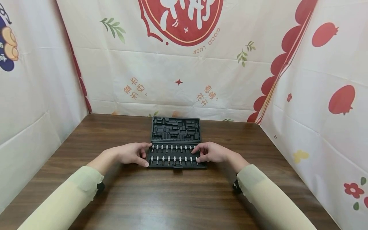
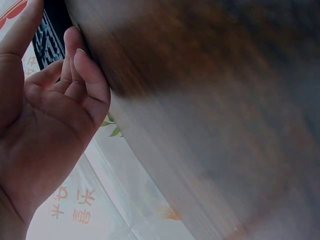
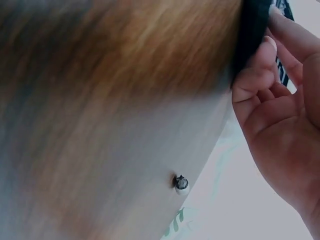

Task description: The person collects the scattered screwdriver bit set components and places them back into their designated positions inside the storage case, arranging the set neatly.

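Observation:
A black bit socket case (image 1: 176, 125) lies unfolded on the table. Two rows of metal bit sockets (image 1: 174, 161) fill its lower half, while its raised lid shows moulded recesses. At the base's left edge, my left hand (image 1: 130, 153) touches the back corner with the index finger and the front corner with the thumb; its other fingers bend inward. My right hand (image 1: 214, 152) reaches over the right end, pinching a front-row bit socket (image 1: 197, 160) between thumb and bent index finger. That hand covers the right end of both rows.
One loose bit socket (image 3: 181, 183) stands upright on the table in the right wrist view. The brown wood table (image 1: 172, 201) runs back to a printed cloth wall (image 1: 178, 64), with cloth walls on both sides.

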